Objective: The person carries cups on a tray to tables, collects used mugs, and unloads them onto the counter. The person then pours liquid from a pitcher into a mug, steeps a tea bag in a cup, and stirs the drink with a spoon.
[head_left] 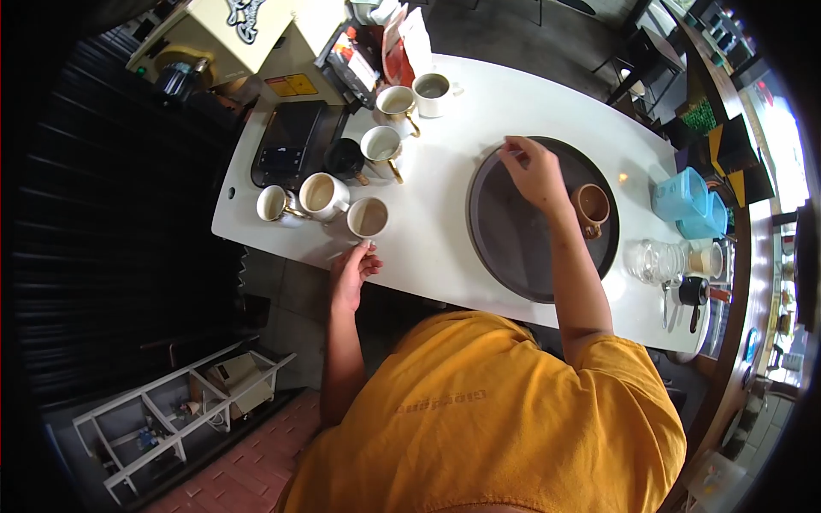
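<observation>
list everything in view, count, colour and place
table: 1, white, centre
tray: 1, dark grey, on table
brown mug: 1, brown, on tray
light mugs: 6, white, table's left half
black vessel: 1, black, among light mugs
flat device: 1, black, table's left end
machine: 1, cream, upper left
blue containers: 2, light blue, table's right
glassware: count unclear, clear, table's right
rack: 1, white, lower left
other items: not clearly countable
shirt: 1, orange, worn
left hand: 1, bare, at nearest light mug
right hand: 1, bare, over tray

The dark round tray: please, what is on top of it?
A brown mug stands on the tray. The right hand and forearm cover part of the surface, so I cannot see beneath them.
</observation>
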A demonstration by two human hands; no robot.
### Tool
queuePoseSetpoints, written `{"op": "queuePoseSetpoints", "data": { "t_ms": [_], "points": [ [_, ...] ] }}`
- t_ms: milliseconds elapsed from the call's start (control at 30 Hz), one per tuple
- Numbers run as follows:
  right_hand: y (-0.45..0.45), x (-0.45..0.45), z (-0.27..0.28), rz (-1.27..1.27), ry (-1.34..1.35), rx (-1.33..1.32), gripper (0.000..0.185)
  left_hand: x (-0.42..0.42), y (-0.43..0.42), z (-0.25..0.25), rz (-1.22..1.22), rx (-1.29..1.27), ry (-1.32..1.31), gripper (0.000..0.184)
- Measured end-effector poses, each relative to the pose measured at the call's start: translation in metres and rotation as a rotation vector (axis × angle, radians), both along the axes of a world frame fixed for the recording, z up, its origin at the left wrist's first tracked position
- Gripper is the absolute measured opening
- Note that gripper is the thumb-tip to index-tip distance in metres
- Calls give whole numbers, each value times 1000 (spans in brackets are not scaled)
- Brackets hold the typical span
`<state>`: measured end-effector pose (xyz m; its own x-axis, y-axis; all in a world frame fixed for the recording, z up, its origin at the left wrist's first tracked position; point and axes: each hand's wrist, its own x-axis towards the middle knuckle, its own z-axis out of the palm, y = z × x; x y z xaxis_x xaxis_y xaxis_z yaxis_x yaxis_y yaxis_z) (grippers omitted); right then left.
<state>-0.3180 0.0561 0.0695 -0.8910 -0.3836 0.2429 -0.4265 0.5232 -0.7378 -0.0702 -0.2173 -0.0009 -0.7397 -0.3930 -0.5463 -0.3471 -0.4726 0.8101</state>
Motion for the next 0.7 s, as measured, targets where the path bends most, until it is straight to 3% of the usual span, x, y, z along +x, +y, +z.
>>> {"op": "queuePoseSetpoints", "data": {
  "t_ms": [133, 267, 300, 433, 533, 700],
  "points": [
    [68, 6, 2, -296, 413, 256, 33, -2, 5, -2, 28, -58, -29, 29],
    [116, 27, 10, -581, 210, 548, 64, -3, 13, -2, 70, -58, -28, 29],
    [126, 27, 8, -585, 79, 585, 83, -3, 17, 0, 85, -64, -26, 31],
    [150, 36, -8, -523, -50, 650, 96, -2, 25, -4, 121, -90, -41, 34],
    [157, 41, -16, -431, -166, 565, 101, 0, 32, -4, 154, -103, -22, 35],
    [155, 41, -26, -428, -117, 428, 96, 3, 43, 0, 164, -199, -39, 37]
  ]
}}
